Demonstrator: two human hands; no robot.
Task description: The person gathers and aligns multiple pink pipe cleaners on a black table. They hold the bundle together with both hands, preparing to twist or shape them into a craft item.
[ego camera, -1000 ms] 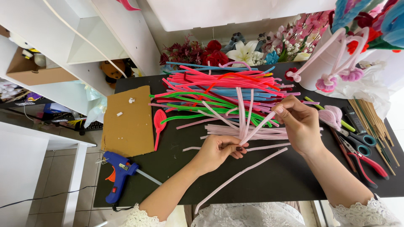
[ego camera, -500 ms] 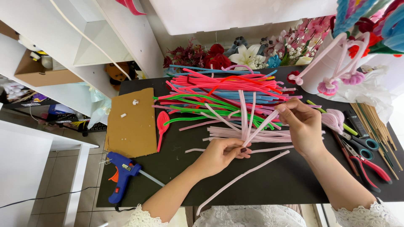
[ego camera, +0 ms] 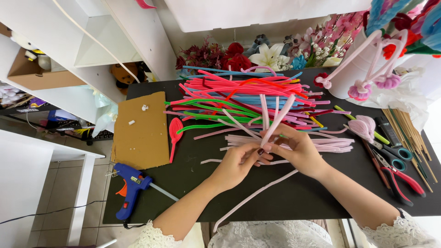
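Head view: fingers (ego camera: 257,154) hiding pipe-cleaner ends (ego camera: 264,149).

On the counter (ego camera: 321,202), the pipe cleaner pile (ego camera: 239,98) lies behind both hands. The cardboard sheet (ego camera: 141,131) lies left of it, the glue gun (ego camera: 130,188) before the cardboard, and the pliers (ego camera: 398,177) at right.

Black table (ego camera: 294,202), pipe cleaners (ego camera: 239,98), cardboard (ego camera: 140,133), glue gun (ego camera: 130,186), scissors (ego camera: 392,151)
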